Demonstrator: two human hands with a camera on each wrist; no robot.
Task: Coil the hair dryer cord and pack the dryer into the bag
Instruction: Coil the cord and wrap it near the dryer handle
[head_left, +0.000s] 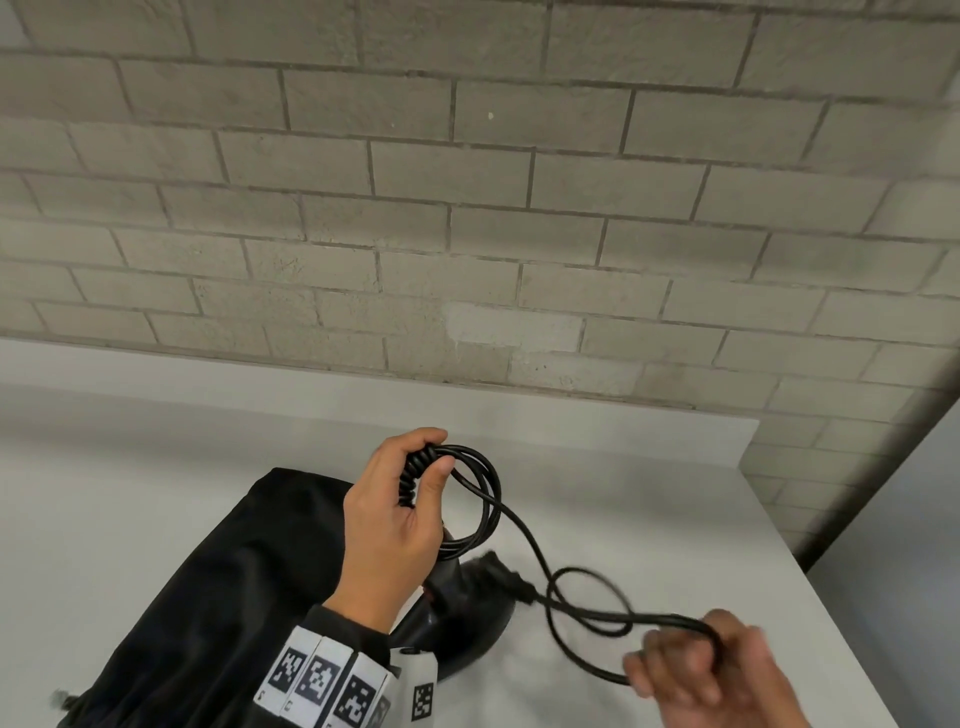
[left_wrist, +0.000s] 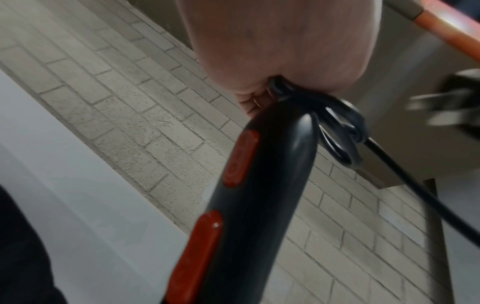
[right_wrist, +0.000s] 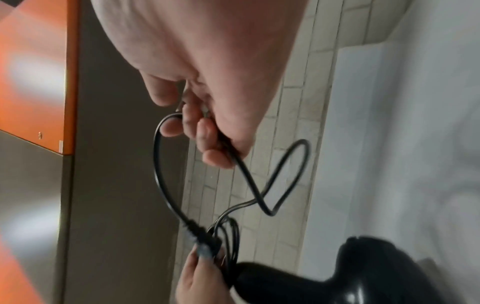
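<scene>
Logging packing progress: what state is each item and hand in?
cord: partly coiled, rest loose
plug: unplugged, dangling
hair dryer: out of bag
bag: lying flat on table
left hand: grips coils
right hand: holds loose loop

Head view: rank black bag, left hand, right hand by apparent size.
1. black bag, clearly largest.
2. left hand and right hand: look alike; the right is blurred and cut by the frame edge, so unranked.
</scene>
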